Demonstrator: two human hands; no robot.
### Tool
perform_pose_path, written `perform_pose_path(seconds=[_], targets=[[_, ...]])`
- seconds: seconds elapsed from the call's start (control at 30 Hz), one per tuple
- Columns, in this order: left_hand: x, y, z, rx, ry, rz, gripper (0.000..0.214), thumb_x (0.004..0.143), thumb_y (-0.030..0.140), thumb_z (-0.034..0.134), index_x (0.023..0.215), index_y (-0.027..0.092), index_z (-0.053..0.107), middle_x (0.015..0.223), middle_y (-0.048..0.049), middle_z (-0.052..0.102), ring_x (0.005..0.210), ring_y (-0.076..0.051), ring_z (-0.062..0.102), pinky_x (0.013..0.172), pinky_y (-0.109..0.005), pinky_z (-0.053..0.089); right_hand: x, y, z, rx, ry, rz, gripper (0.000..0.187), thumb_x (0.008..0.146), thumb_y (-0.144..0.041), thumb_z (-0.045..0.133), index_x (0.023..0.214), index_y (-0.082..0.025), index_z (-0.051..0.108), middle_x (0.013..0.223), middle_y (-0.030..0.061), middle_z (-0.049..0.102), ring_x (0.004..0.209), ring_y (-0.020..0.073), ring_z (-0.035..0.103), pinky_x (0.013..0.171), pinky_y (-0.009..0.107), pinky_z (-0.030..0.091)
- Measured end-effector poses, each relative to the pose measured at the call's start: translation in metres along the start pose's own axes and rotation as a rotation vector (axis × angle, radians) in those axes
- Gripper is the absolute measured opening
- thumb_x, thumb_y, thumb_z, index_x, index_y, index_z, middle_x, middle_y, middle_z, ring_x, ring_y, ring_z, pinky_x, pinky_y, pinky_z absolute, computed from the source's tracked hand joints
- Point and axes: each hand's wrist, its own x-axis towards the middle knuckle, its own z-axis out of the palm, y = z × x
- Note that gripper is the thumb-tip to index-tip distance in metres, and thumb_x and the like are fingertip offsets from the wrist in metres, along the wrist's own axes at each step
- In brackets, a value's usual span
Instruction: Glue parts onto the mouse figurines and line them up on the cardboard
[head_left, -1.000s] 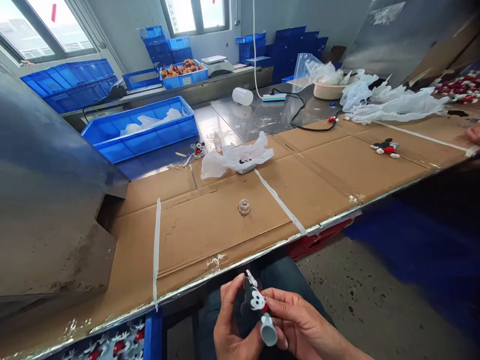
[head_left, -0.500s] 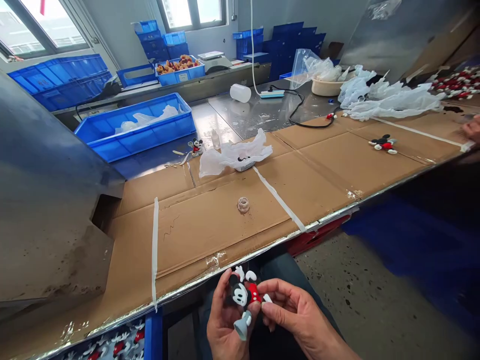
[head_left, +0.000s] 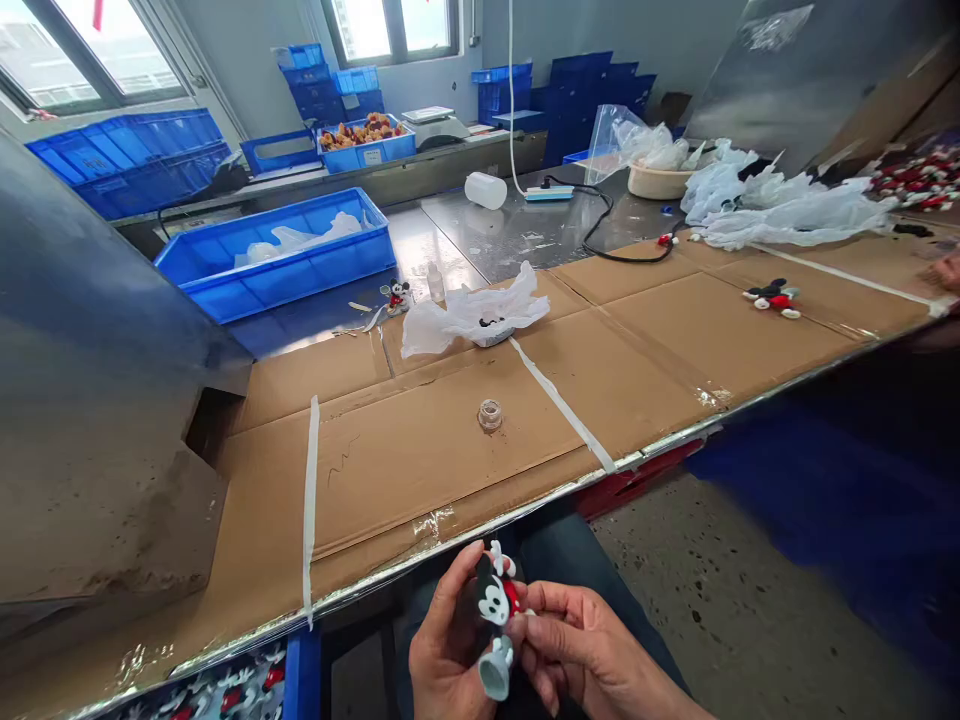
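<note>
Both my hands are low, in front of the table edge, closed together on a small mouse figure [head_left: 496, 600] with a black head, white face and red body. My left hand [head_left: 439, 655] grips it from the left with the thumb beside the head. My right hand [head_left: 581, 655] pinches its lower part from the right. A pale grey cone-shaped piece [head_left: 494, 680] hangs under the figure between my fingers. A small clear cap [head_left: 490, 414] stands alone on the cardboard-covered table [head_left: 420, 450] ahead of my hands.
A crumpled white bag [head_left: 472, 312] and another mouse figure [head_left: 398, 295] lie further back. A third figure [head_left: 772, 297] lies at the right. Blue bin [head_left: 277, 270] with plastic sits at the left. A blue tray of figures [head_left: 217, 690] is under the table. Another person's hand [head_left: 946, 270] shows far right.
I have turned the figure in my hands from lying sideways to upright, face towards me. The grey piece stays below it. My hands have shifted slightly lower.
</note>
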Motion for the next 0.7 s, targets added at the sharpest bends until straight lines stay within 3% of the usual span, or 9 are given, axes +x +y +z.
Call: perform_pose_path(seconds=[0.1, 0.23, 0.53, 0.7], targets=[[0.002, -0.001, -0.005, 0.012, -0.034, 0.013, 0.051, 0.06, 0.031, 0.095, 0.108, 0.033, 0.078, 0.104, -0.0061, 0.082, 0.095, -0.022, 0.077, 0.083, -0.022, 0.061, 0.0, 0.0, -0.004, 0.033, 0.008, 0.052, 0.049, 0.068, -0.049, 0.094, 0.082, -0.008, 0.071, 0.065, 0.0033, 0.061, 0.047, 0.0055, 0.048, 0.046, 0.015, 0.041], [0.004, -0.002, -0.007, 0.044, -0.032, 0.024, 0.045, 0.059, 0.032, 0.095, 0.101, 0.031, 0.08, 0.095, -0.0034, 0.083, 0.083, -0.018, 0.078, 0.079, -0.021, 0.062, 0.0, -0.001, -0.006, 0.047, -0.008, 0.088, 0.048, 0.068, -0.048, 0.095, 0.077, -0.009, 0.068, 0.064, 0.0032, 0.061, 0.045, 0.0053, 0.048, 0.045, 0.015, 0.041], [0.005, -0.005, -0.003, 0.202, -0.037, 0.329, 0.031, 0.071, 0.029, 0.088, 0.1, 0.034, 0.079, 0.094, 0.0018, 0.082, 0.082, -0.014, 0.077, 0.082, -0.018, 0.06, 0.004, -0.006, -0.002, 0.06, -0.007, 0.037, 0.048, 0.071, -0.05, 0.094, 0.079, -0.009, 0.069, 0.067, 0.0025, 0.061, 0.048, 0.006, 0.05, 0.045, 0.014, 0.043], [0.01, -0.009, -0.009, 0.362, -0.051, 0.558, 0.019, 0.078, 0.039, 0.081, 0.096, 0.033, 0.08, 0.092, 0.0013, 0.082, 0.081, -0.014, 0.076, 0.082, -0.018, 0.057, 0.012, 0.005, -0.011, -0.041, -0.011, 0.023, 0.054, 0.069, -0.06, 0.091, 0.082, -0.012, 0.07, 0.064, 0.0004, 0.06, 0.049, 0.0056, 0.05, 0.046, 0.013, 0.04]])
